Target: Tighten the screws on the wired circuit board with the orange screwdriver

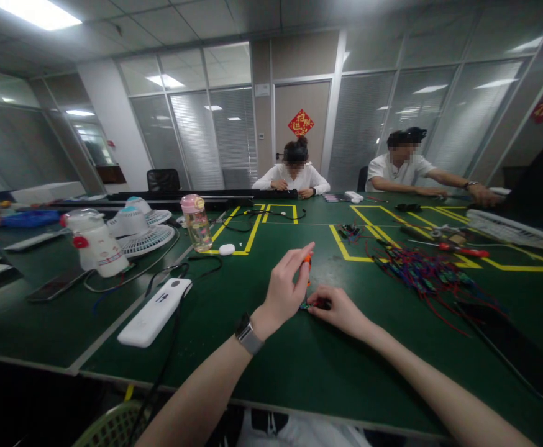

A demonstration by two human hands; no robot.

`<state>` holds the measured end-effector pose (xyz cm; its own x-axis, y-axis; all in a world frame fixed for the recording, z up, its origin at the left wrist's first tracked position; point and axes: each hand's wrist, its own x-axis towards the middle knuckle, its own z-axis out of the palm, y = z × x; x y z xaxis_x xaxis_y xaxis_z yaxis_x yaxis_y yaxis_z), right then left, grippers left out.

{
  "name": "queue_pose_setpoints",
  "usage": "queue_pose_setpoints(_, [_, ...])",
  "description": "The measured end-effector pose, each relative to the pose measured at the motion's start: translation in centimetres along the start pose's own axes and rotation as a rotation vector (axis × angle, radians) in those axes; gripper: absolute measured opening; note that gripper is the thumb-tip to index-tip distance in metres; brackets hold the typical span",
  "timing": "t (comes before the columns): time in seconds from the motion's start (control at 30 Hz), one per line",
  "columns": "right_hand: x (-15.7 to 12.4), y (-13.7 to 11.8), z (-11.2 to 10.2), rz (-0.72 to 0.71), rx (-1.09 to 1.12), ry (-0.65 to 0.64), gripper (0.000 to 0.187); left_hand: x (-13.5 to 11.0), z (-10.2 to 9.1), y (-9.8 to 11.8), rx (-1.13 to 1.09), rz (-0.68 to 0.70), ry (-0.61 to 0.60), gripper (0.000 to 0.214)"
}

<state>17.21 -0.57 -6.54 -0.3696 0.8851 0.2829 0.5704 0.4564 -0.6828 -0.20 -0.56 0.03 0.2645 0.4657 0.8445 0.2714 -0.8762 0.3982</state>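
Note:
My left hand (286, 279), with a watch on its wrist, is closed around a screwdriver (307, 261) with an orange handle. The screwdriver stands upright, and its thin shaft points down at a small green circuit board (304, 306) on the green table. My right hand (339, 308) pinches this board at its right side and rests low on the table. Part of the board is hidden by my fingers. To the right lies a tangled pile of similar small boards with red and blue wires (420, 270).
A white power bank (155, 312) with a black cable lies at left, near a pink-lidded bottle (197, 223), a white bottle (99, 242) and fan parts (143, 236). At right are a red-handled screwdriver (465, 249) and a dark tablet (514, 347). Two people sit opposite.

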Motion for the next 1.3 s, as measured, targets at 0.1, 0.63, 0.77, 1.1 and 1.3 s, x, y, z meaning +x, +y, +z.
queue_pose_setpoints(0.1, [-0.02,-0.09,-0.06,0.007,0.001,-0.002,0.01,-0.02,-0.01,-0.05,0.06,-0.022,0.053,0.024])
queue_pose_setpoints(0.63, [-0.08,-0.17,-0.1,0.003,0.006,0.0,0.009,0.12,-0.18,-0.01,0.028,-0.079,0.056,0.031])
queue_pose_setpoints(0.77, [-0.07,-0.48,-0.2,0.014,-0.01,-0.005,0.009,0.1,-0.09,0.02,-0.052,-0.102,0.017,0.037])
queue_pose_setpoints(1.1, [-0.08,-0.84,-0.26,0.024,-0.016,-0.004,0.008,0.01,-0.05,0.0,-0.002,-0.042,-0.03,0.041])
queue_pose_setpoints(1.3, [-0.08,-0.86,-0.23,0.033,-0.012,-0.005,0.008,-0.05,0.3,-0.15,0.073,-0.047,0.012,0.031])
